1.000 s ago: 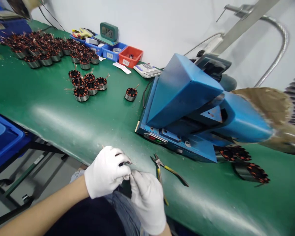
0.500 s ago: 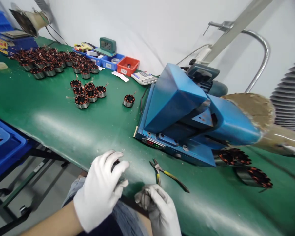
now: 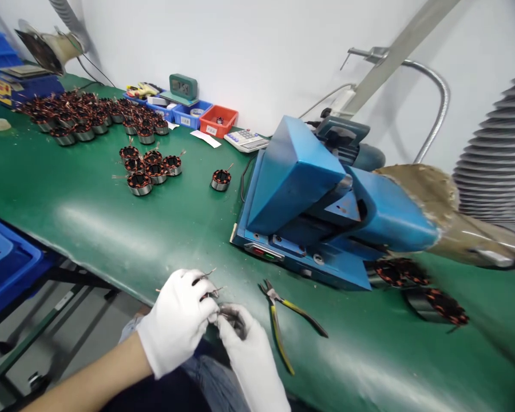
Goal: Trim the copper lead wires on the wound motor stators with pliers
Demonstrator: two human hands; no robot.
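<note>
Left hand (image 3: 175,323) in white glove pinching a small wound stator (image 3: 210,297) at the green worktop (image 3: 90,212) edge, right hand (image 3: 249,352) closed on its other side, pliers (image 3: 283,320) just right, blue machine (image 3: 317,200) beyond

Both hands (image 3: 206,326) meet at the near edge of the counter (image 3: 90,212). The pliers (image 3: 283,320) lie just right of them. The machine (image 3: 317,212) sits behind the pliers. Wound coils (image 3: 148,169) sit far left.
</note>
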